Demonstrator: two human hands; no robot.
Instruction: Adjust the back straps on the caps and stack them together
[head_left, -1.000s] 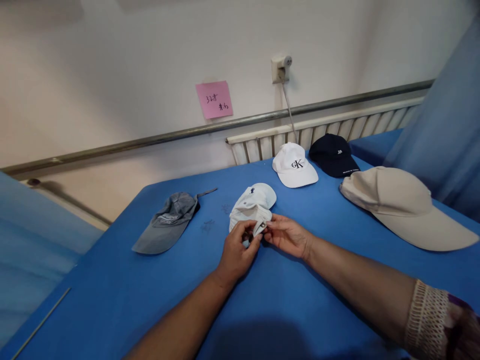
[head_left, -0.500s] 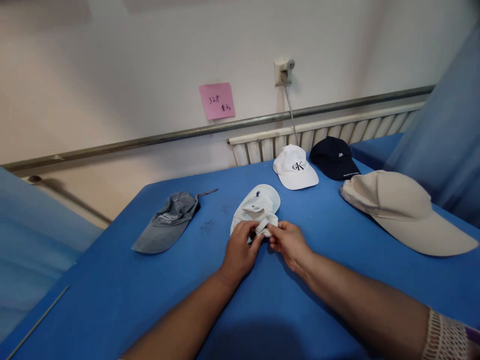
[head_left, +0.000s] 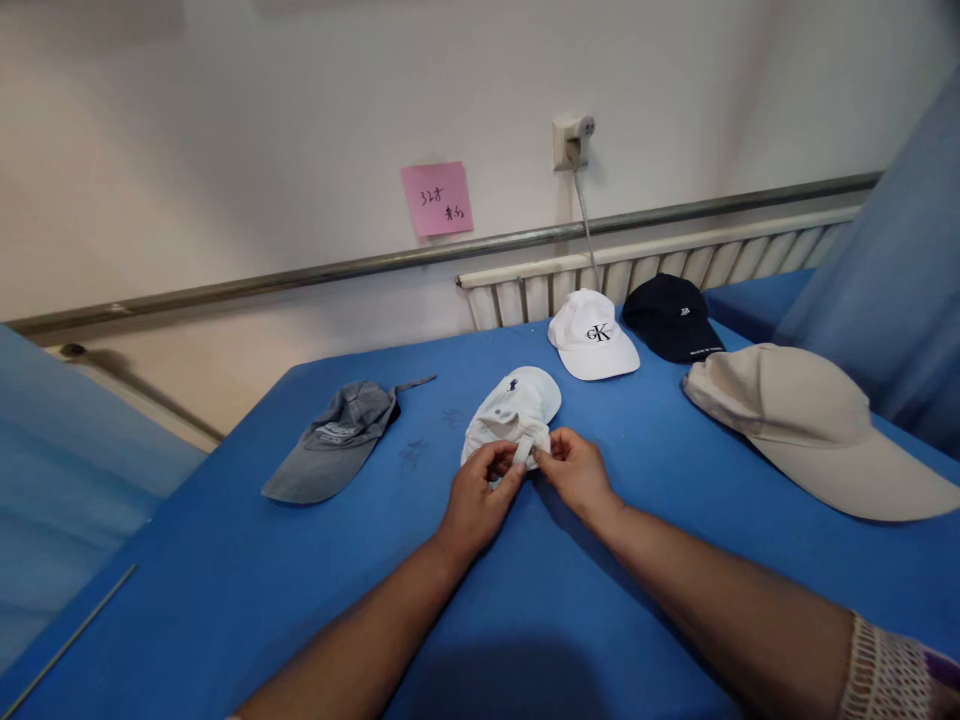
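A pale, near-white baseball cap with a small dark emblem lies in the middle of the blue surface, its brim pointing away from me and its back opening towards me. Its back strap runs between my two hands. My left hand pinches the strap's left part between thumb and fingers. On the other side my right hand is closed on the strap's right end, thumb and index finger pressed together. My fingers partly hide the cap's rear edge and any buckle there.
A grey cap lies to the left, its strap sticking out. Behind to the right are a white cap and a black cap; a large beige cap lies right. A radiator and rail run along the wall.
Both hands stay on the back strap with small finger shifts. More of the strap shows between them now, and the right hand has moved slightly up.
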